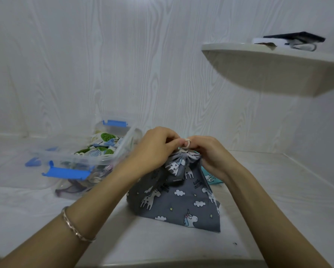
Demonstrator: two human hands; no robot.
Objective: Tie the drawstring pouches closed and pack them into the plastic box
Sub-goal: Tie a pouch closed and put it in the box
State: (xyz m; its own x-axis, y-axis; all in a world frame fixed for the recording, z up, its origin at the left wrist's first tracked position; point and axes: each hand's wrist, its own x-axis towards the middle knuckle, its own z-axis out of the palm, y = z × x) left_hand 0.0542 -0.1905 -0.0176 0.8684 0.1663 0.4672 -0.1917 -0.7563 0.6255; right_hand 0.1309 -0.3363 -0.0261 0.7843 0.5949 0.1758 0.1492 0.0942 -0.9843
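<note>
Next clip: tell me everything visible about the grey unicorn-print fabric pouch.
The grey unicorn-print fabric pouch looks like soft cotton, patterned with white unicorns, clouds and small stars. It stands upright on the pale surface, broad at its base and gathered into pleats at the top. Its pale drawstring cord loops above the neck, pinched by the fingers of the left hand and the right hand. A teal fabric piece shows behind it.
</note>
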